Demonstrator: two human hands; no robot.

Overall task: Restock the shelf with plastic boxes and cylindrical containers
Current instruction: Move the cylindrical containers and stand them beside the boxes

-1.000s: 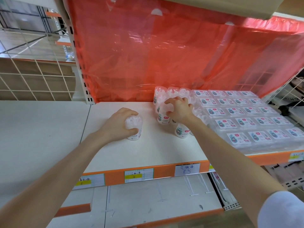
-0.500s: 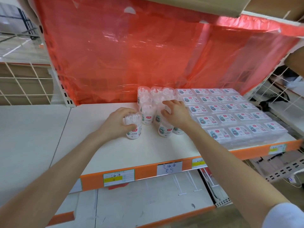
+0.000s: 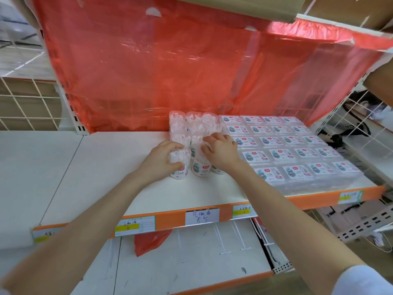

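Clear cylindrical containers (image 3: pixel 192 126) with white contents stand in rows on the white shelf (image 3: pixel 110 167), next to a block of flat plastic boxes (image 3: pixel 297 152) on the right. My left hand (image 3: pixel 160 160) grips one cylindrical container (image 3: pixel 180 169) at the front left of the group, standing on the shelf. My right hand (image 3: pixel 221 151) rests on top of the front cylinders with its fingers curled over them.
A red plastic sheet (image 3: pixel 180 67) hangs behind the shelf. An orange front rail with price labels (image 3: pixel 202 216) edges the shelf. A lower shelf (image 3: pixel 180 262) lies below. Wire racks (image 3: pixel 365 128) stand at right, a wire grid (image 3: pixel 27 103) at left.
My left hand has slid its container to the right, up against the front row of cylinders. My right hand stayed on the group. The camera view shifted left.
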